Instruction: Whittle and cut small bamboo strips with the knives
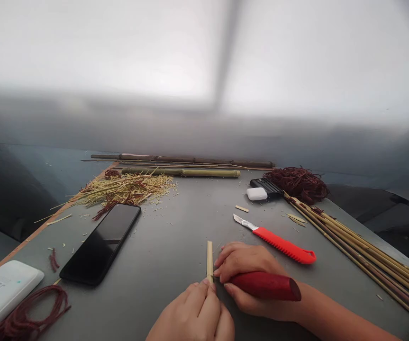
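A flat, pale bamboo strip (209, 258) points away from me near the front of the grey table. My left hand (199, 312) is closed on its near end, fingertips pinching it. My right hand (250, 272) is wrapped round a knife (264, 285) with a dark red handle. Only a little of its blade shows, lying against the strip just beyond my left fingertips. Beyond my right hand lies an orange-red craft knife (282, 244) with its pale blade pointing left.
Left are a black phone (101, 244), a white device (8, 296), dark red cord (35, 308) and a shavings heap (133, 189). Bamboo poles (186, 173) lie at the back. Right are thin canes (360, 255), a cord tangle (296, 183) and a white case (257, 193).
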`<action>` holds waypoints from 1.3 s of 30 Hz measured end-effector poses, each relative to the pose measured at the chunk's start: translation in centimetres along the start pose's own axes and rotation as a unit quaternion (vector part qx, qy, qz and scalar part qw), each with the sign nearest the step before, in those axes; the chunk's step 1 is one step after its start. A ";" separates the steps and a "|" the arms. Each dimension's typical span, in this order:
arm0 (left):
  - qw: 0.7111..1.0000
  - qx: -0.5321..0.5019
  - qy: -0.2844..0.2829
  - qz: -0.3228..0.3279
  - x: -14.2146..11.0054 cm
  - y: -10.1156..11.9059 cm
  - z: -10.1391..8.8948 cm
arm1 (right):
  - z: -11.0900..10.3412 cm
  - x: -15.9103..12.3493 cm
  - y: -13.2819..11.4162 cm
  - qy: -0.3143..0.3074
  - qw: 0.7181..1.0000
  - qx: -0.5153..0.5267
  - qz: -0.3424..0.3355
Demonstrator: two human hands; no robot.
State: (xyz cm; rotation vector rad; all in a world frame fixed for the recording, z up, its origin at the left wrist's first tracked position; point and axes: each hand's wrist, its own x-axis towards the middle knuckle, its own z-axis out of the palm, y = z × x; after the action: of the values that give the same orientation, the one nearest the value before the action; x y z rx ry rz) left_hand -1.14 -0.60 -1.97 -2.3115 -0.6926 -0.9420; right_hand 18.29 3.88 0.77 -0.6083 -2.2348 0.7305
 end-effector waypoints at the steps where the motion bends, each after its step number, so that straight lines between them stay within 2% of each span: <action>1: 1.000 -0.001 -0.001 -0.001 0.0 0.0 0.0 | 0.0 0.0 0.0 0.004 1.000 0.000 -0.001; 5: 1.000 -0.016 -0.014 0.005 0.1 0.0 -0.1 | 0.0 -0.1 0.0 -0.026 1.000 0.009 -0.009; 10: 1.000 -0.015 -0.013 0.004 0.1 -0.1 -0.2 | -0.1 0.0 0.0 0.002 1.000 0.014 0.004; 14: 0.999 -0.024 -0.024 0.005 0.1 -0.1 -0.3 | 0.0 0.0 0.1 -0.023 0.999 0.024 -0.021; 18: 1.000 -0.009 -0.010 0.007 0.2 -0.1 -0.3 | 0.3 -0.1 0.4 -0.003 1.000 0.020 -0.008; 24: 0.998 -0.027 -0.048 0.010 0.0 -0.2 -0.4 | 0.4 0.1 0.5 -0.009 0.999 0.030 -0.025; 34: 0.999 -0.019 -0.031 0.011 -0.1 -0.1 -0.3 | 0.1 0.3 0.1 -0.015 1.000 0.010 0.007; 39: 0.999 -0.024 -0.043 0.009 0.0 0.0 -0.4 | 0.1 0.3 0.0 -0.019 1.000 0.018 -0.007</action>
State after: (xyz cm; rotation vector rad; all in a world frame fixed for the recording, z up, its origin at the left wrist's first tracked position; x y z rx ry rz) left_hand -1.32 -0.84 -1.73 -2.4080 -0.6895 -0.8645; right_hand 18.03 4.02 0.83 -0.5652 -2.2523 0.7800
